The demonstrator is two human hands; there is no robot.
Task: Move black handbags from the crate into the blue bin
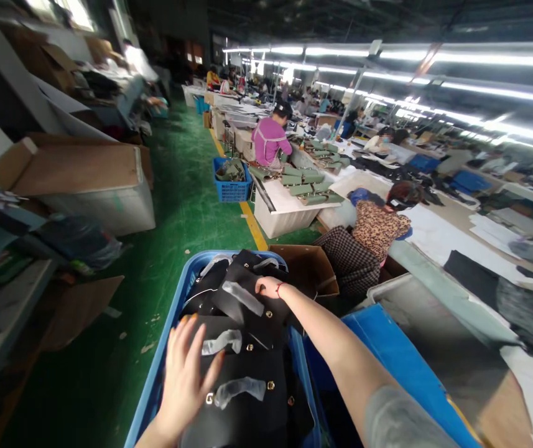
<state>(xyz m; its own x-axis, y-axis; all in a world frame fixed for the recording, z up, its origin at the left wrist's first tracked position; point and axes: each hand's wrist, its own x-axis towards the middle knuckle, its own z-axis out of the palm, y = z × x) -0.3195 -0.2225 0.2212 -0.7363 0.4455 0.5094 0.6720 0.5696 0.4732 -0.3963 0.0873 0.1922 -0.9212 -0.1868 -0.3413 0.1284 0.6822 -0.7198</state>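
Note:
A blue plastic crate (167, 339) in front of me is filled with black bag pieces (247, 348) that carry gold fittings and clear plastic wraps. My left hand (185, 376) lies flat with spread fingers on the near pieces. My right hand (266, 287), a red string on its wrist, reaches to the far end of the pile and presses on a black piece there; I cannot tell whether it grips it.
A brown cardboard box (308, 267) stands behind the crate. A seated person in a patterned top (373, 230) works at the long table (434, 274) on the right. A blue panel (387, 361) lies beside the crate. Green floor (173, 211) runs ahead, with boxes at left.

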